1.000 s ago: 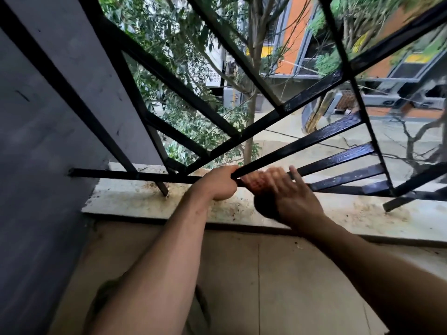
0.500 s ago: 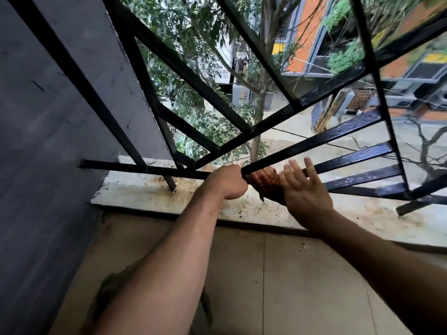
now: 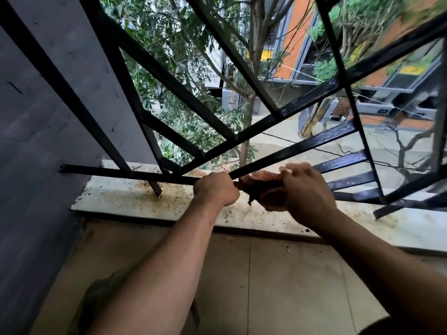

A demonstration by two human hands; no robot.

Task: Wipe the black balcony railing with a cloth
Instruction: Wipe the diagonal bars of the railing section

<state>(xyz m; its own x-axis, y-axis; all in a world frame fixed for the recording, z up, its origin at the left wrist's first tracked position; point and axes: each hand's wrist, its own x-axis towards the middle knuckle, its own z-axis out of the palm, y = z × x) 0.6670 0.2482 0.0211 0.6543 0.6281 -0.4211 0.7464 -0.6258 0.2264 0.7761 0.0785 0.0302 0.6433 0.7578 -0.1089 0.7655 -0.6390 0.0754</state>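
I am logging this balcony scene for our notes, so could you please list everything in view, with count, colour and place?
railing: one, many crossing bars, black, across the view above the ledge
cloth: one, reddish-brown, bunched against a low bar
ledge: one, whitish with brown stains, under the railing
wall: one, grey, left side
floor: one, beige tiles, below the ledge
tree: at least one, thin trunk, green leaves, outside behind the bars
building: one, orange and grey, outside, upper right
street: one, pale grey, outside below
left hand: one, grips a low bar, left of the cloth
right hand: one, holds the cloth
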